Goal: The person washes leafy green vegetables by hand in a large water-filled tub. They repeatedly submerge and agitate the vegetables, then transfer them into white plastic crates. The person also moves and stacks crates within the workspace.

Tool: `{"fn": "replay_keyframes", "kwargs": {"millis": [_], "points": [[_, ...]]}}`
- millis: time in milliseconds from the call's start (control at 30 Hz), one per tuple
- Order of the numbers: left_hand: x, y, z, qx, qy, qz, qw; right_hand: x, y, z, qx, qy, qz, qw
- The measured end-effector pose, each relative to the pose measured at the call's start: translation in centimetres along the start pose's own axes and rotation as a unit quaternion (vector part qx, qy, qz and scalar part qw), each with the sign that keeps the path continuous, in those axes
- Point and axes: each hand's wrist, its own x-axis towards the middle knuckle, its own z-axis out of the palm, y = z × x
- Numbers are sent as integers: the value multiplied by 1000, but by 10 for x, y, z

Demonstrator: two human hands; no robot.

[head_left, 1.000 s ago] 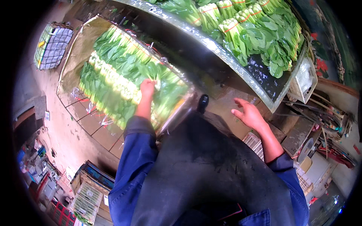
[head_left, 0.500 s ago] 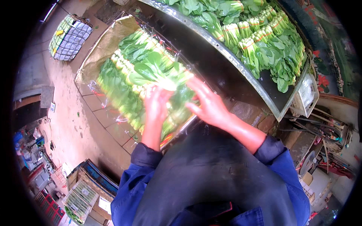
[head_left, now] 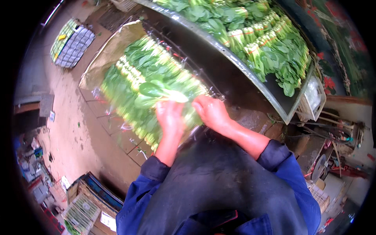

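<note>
Over a large lined crate (head_left: pixel 111 46) packed with rows of leafy greens (head_left: pixel 139 62), I hold a loose bok choy (head_left: pixel 156 93). Its leaves point left and its pale stem end points right. My left hand (head_left: pixel 170 117) is closed round it from below, the fingers partly blurred. Close by on the right, near the stem end, my right hand (head_left: pixel 212 112) has its fingers curled in. Whatever is in that grip is hidden from this view.
At upper right, a metal-edged trough (head_left: pixel 250 72) bears several banded bunches of greens (head_left: pixel 270 43). A white plastic crate (head_left: pixel 316 98) stands at its near end. Netted bundles (head_left: pixel 74 43) lie far left; a crate (head_left: pixel 82 211) stands at lower left.
My right hand has curled from spread fingers to a closed grip and drawn in. My left hand has shifted slightly right and down with the bok choy.
</note>
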Motion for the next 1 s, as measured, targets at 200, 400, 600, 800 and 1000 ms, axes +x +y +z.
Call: {"fn": "replay_keyframes", "kwargs": {"millis": [200, 400, 600, 800, 1000], "points": [[0, 1, 12, 41, -68, 21, 997, -55, 58, -72, 60, -113, 122, 984], [-18, -41, 36, 192, -199, -63, 959, -151, 154, -117, -216, -103, 146, 960], [-47, -92, 93, 342, -377, -262, 820, -106, 92, -143, -208, 53, -93, 972], [-51, -126, 148, 412, -415, -246, 773, -116, 163, -150, -108, 7, -110, 988], [-9, -153, 183, 457, -364, -193, 789, -129, 214, -151, 5, 158, 108, 982]]}}
